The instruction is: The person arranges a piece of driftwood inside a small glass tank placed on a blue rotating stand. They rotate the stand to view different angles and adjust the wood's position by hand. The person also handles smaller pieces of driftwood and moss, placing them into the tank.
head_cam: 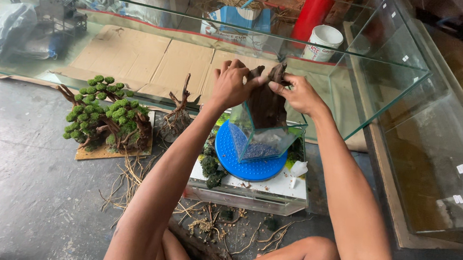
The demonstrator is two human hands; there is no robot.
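Grey concrete floor (21, 186) runs under everything, with flattened cardboard (155, 59) spread toward twelve o'clock and a big empty glass tank (388, 65) filling the top and right of the view. A second, murkier tank (436, 160) sits at three o'clock. At nine o'clock stands a finished little tree model (107, 116) with green moss tufts on a board, and a bare root piece (177, 112) stands just beside it.

In the centre a small glass tank (261, 135) rests tilted on a blue round turntable (246, 158), which sits on a white box (271, 190). Blue gravel already lies in its bottom. A dark piece of driftwood (266, 102) stands in its open top, not yet settled down, I'd judge; no moss on it so far.

The left hand (232, 84) and right hand (299, 94) both pinch the top of the driftwood, fingers closed on it. Loose roots (208, 226) litter the floor at six o'clock. A white tub (323, 41) and red pipe (313, 11) stand at one o'clock.
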